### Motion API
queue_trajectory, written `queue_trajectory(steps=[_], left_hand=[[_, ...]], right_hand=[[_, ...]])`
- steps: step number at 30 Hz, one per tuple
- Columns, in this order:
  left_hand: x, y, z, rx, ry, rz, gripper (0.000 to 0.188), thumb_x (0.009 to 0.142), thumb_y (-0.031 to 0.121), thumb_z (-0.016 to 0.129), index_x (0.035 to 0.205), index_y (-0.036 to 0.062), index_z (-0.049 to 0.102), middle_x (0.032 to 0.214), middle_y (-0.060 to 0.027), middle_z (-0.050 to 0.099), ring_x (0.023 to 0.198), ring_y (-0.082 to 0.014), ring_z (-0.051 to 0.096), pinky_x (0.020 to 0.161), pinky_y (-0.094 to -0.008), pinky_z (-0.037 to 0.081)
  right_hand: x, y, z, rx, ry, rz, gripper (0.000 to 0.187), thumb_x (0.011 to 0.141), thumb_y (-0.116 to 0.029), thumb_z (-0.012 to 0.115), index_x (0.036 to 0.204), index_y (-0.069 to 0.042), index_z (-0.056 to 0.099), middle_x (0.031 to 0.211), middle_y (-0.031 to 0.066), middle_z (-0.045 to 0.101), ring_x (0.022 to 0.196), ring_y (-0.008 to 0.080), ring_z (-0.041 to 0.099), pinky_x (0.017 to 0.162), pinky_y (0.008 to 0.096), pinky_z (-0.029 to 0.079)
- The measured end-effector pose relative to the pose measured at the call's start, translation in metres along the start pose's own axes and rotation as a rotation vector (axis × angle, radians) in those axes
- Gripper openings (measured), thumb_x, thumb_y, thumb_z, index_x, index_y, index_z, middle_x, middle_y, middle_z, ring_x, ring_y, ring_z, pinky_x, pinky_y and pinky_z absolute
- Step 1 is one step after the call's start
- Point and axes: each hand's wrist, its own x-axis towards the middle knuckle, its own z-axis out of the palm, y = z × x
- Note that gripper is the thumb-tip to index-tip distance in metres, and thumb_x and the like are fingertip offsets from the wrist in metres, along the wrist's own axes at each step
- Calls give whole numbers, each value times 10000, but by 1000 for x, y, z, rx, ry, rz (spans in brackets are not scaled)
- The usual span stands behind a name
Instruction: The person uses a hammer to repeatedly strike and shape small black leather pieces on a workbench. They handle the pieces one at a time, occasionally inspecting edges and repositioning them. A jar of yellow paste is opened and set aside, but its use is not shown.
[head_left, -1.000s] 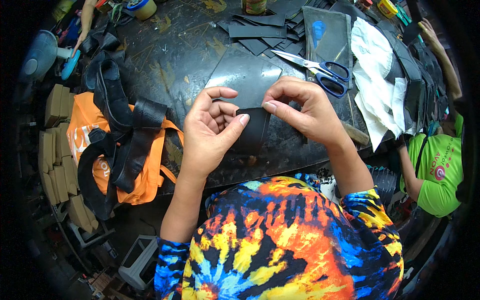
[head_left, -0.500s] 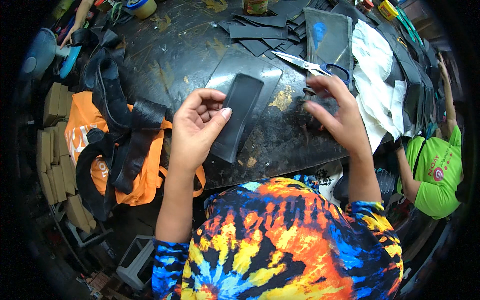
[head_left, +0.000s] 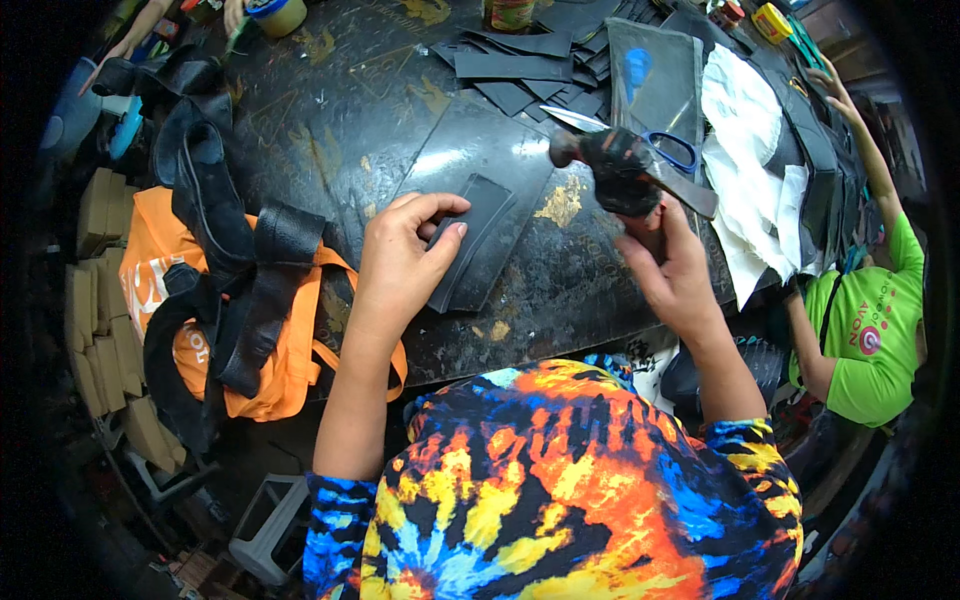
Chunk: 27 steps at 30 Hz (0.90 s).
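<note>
My left hand (head_left: 398,262) pinches the side of a narrow black leather-like strip (head_left: 484,220) between thumb and fingers. The strip lies low over a shiny dark flat sheet (head_left: 465,140) on the table. My right hand (head_left: 678,272) is closed round a hammer (head_left: 622,172), raised above the table to the right of the strip; its handle is mostly hidden by the hand and head. Behind the hammer lie blue-handled scissors (head_left: 672,150), partly covered by it.
Several black strips (head_left: 515,66) are piled at the back, near a jar (head_left: 508,12). White cloth (head_left: 742,130) lies on the right. An orange bag (head_left: 280,375) and black straps (head_left: 215,200) are on the left. A person in a green shirt (head_left: 868,320) is at the right.
My right hand, empty before, now holds up the hammer. My left hand has lowered the strip toward the sheet. At the right, the person's arm has reached farther over the table.
</note>
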Motion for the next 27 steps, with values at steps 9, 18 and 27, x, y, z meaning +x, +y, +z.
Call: queue_trajectory(steps=[9,18,27], left_hand=[[2,0,-1,10,-14,3,217,870,40,753,1082,2,780,947,-84,719,720,-135,590,686,-283,510],[1,2,-1,13,-16,1,230,859,49,735,1079,-10,773,967,-138,727,789,-224,677,742,-327,546],[3,-1,-1,17,-26,22,226,870,62,740,1082,-7,778,972,-126,732,796,-197,668,743,-313,540]], right_hand=[[26,-7,29,-391,-140,-166,584,945,-112,738,1451,-32,458,1090,233,734,976,467,710,792,509,574],[49,-16,39,-458,-234,-186,653,949,-104,727,1525,-29,426,1131,232,739,993,460,715,814,498,580],[57,-14,42,-488,-248,-231,677,966,-121,718,1552,-46,387,1147,252,726,1012,457,714,822,499,577]])
